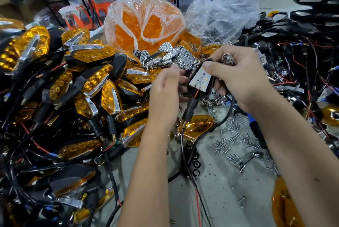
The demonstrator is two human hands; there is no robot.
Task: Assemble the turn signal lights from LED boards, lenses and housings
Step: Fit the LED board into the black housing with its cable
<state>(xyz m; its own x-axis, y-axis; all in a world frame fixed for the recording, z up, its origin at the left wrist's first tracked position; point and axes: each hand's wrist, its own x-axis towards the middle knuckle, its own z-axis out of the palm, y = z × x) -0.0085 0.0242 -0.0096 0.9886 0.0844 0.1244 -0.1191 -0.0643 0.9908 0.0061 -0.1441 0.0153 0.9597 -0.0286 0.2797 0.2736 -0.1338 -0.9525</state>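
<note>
The white LED board (200,78) sits between the two hands, seated in a black housing (199,96) whose red and black wires (194,180) trail down toward the wrists. The right hand (240,79) pinches the board's top edge — thumb pressed on its face. The left hand (165,94) curls round the housing's far side, though that grip is partly hidden. Just below the hands lies an amber lens (199,124).

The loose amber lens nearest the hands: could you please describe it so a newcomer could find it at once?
Start at the two hands meeting mid-frame over the white LED board. Follow its black cable straight down to the grey table. The amber lens lies there alone beside scattered screws, without the black housing and chrome trim of the finished lights heaped left.
</note>
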